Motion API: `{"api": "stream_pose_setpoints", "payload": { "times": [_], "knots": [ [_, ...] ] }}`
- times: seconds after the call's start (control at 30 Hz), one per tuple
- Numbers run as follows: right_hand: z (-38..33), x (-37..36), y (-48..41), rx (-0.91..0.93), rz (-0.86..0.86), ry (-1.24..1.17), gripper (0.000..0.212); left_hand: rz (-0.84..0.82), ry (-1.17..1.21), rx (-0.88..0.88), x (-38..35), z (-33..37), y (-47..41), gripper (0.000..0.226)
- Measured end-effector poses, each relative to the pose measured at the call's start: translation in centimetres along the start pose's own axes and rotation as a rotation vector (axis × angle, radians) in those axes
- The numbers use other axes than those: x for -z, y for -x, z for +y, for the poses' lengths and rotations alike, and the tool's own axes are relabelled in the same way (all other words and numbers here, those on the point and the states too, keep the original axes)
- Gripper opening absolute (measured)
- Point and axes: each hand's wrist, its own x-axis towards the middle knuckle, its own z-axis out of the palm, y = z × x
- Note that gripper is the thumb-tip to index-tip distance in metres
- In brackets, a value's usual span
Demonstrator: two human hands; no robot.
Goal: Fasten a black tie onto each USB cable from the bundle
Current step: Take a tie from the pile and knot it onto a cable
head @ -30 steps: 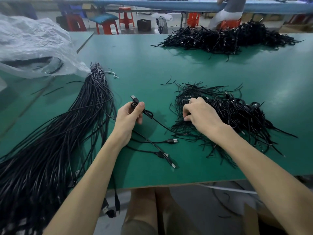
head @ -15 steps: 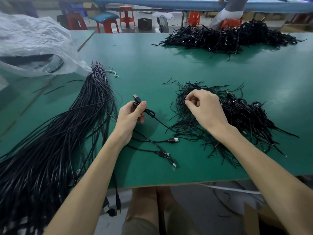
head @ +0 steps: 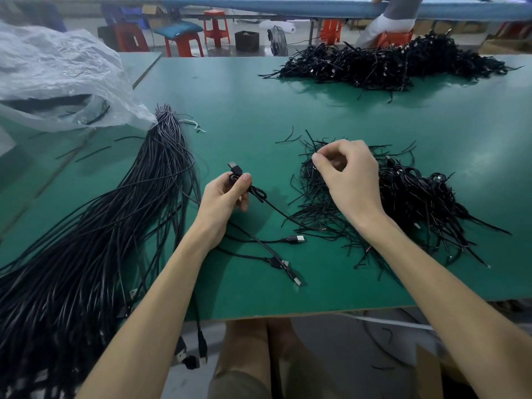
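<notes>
My left grip (head: pixel 221 197) is closed on one USB cable (head: pixel 260 195) above the middle of the green tabletop (head: pixel 244 105). The thumb presses a small coil of it against the curled fingers. The plug (head: pixel 234 168) sticks out past the thumb on the far side, and a short loop hangs just right of the fingers. From there the cable trails right and near, towards the pile of black ties (head: pixel 325 217).

My right grip (head: pixel 349 182) hovers over the far left part of that pile, fingers curled and thumb tip meeting the forefinger. I cannot tell whether a tie is pinched between them. The two grips are near each other but apart.

The big bundle (head: pixel 115 226) of cables fans out along the left of the tabletop, its far end beside a crumpled plastic bag (head: pixel 57 76). Some of its plugs hang over the near edge. Three loose plugs (head: pixel 298 239) lie on the tabletop near my left wrist. A second dark heap (head: pixel 374 64) sits at the far right.
</notes>
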Motion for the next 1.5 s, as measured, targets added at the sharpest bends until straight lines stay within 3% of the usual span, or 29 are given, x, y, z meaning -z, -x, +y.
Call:
{"api": "stream_pose_setpoints", "payload": {
  "times": [0.23, 0.4, 0.7, 0.97, 1.27, 1.5],
  "knots": [
    [-1.8, -3.1, 1.3, -0.133, -0.263, -0.041, 0.008, -0.001, 0.001, -0.016, -0.1, 0.1, 0.0, 0.028],
    [-1.6, -4.5, 2.4, -0.301, -0.377, -0.210, 0.007, 0.005, -0.004, -0.032, -0.2, 0.1, 0.0, 0.026],
    [-2.0, -6.4, 3.1, -0.233, -0.333, -0.022, 0.005, -0.055, -0.084, -0.070, -0.2, -0.5, -0.3, 0.027],
    [-2.7, -7.4, 3.6, -0.160, -0.317, 0.005, 0.008, -0.051, -0.104, -0.091, -0.3, -0.3, -0.1, 0.036],
    [-3.0, -7.6, 4.1, -0.292, -0.261, -0.360, 0.005, -0.002, 0.021, -0.080, -0.3, -0.2, -0.1, 0.028],
    [-3.4, -8.7, 4.9, -0.239, -0.204, -0.373, 0.008, -0.008, 0.131, -0.047, -0.1, -0.3, 0.0, 0.021]
  ]
}}
